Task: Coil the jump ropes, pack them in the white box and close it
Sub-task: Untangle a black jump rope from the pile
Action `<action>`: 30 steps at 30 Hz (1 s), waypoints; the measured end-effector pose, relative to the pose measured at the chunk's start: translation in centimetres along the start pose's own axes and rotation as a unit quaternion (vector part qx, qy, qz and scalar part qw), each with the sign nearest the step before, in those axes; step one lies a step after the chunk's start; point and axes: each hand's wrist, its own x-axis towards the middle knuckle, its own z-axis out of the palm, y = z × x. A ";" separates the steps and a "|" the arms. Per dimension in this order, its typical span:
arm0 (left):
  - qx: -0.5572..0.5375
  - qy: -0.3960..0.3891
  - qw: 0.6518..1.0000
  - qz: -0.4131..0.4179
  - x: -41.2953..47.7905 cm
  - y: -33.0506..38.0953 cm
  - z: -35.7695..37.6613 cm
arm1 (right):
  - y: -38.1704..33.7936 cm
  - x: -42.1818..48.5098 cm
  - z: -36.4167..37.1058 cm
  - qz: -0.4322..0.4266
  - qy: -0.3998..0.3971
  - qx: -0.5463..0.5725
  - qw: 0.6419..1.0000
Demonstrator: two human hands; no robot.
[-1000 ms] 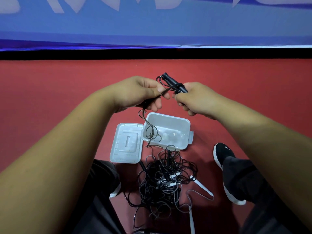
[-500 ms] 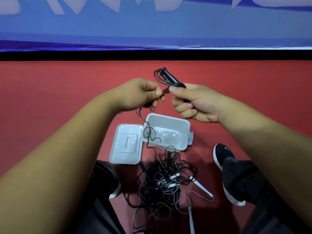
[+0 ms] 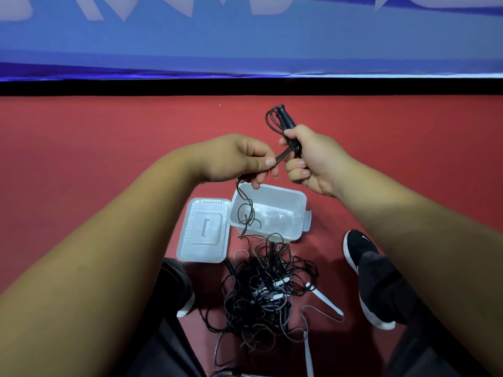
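My right hand (image 3: pixel 315 159) grips the black handles of a jump rope (image 3: pixel 285 119), which stick up and away with a few loops of cord beside them. My left hand (image 3: pixel 239 159) pinches the black cord (image 3: pixel 281 157) between thumb and forefinger just left of the right hand. From that pinch the cord hangs down over the open white box (image 3: pixel 283 210) and runs into a tangled pile of black and white jump ropes (image 3: pixel 266 289) on the red floor. The box's lid (image 3: pixel 202 231) lies flat to its left.
My two shoes, the right one (image 3: pixel 364 276) and the left one (image 3: pixel 186 303), stand on either side of the rope pile. A white rope handle (image 3: pixel 325 300) pokes out of the pile toward the right. A blue banner over a black strip (image 3: pixel 245 87) bounds the red floor at the far side.
My right hand has turned and closed into a fist round the handles, raising them a little. The left hand has slid slightly down and left along the cord.
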 end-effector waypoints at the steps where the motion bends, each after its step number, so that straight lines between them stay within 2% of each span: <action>1: 0.001 -0.005 1.000 -0.005 0.1 0.0 0.2 | 0.1 0.3 0.0 -0.002 0.008 0.005 1.000; 13: 0.054 0.004 0.996 -0.070 0.3 -0.6 -0.7 | -0.5 0.1 -0.6 0.003 -0.038 -0.019 0.999; 19: 0.145 -0.011 0.982 -0.121 0.5 -1.3 -0.8 | -0.7 0.0 -0.4 0.024 -0.056 0.001 0.998; 22: 0.180 0.021 0.974 -0.134 0.7 -1.9 -0.5 | -0.9 -0.3 -0.4 0.033 -0.080 -0.025 0.996; 24: 0.157 0.039 0.978 -0.131 0.7 -2.0 -0.3 | -1.1 -0.7 -0.3 0.024 -0.096 -0.036 0.994; 27: 0.062 0.045 0.990 -0.122 0.5 -2.2 -0.3 | -1.6 -1.2 -0.5 0.006 -0.108 -0.037 0.993; 30: 0.031 0.058 0.991 -0.116 0.6 -2.6 -0.7 | -1.7 -1.7 -0.8 -0.008 -0.114 -0.060 0.992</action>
